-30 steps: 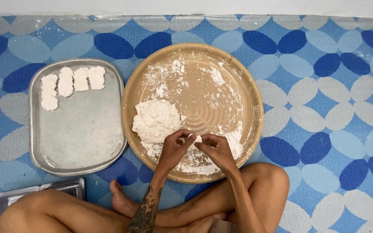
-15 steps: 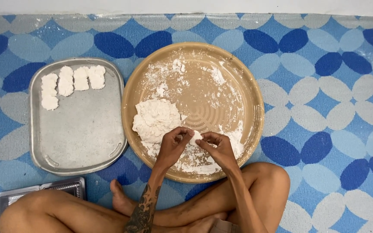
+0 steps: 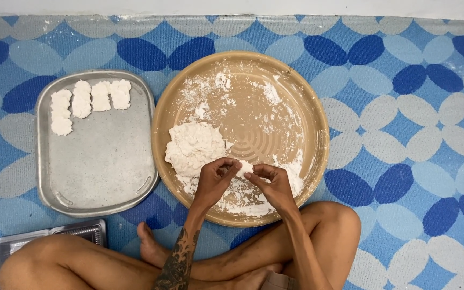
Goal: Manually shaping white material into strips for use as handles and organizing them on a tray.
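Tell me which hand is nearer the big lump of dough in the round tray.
Left. The left hand sits just below the dough lump, almost touching its lower right edge. The right hand is farther right, past the small dough piece both pinch.

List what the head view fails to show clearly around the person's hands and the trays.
- Small dough piece: mostly hidden by the left hand and right hand; shape unclear.
- Clear plastic container: cut by the bottom edge and covered by a knee; contents unseen.
- Round tan tray: near rim hidden behind the forearms.
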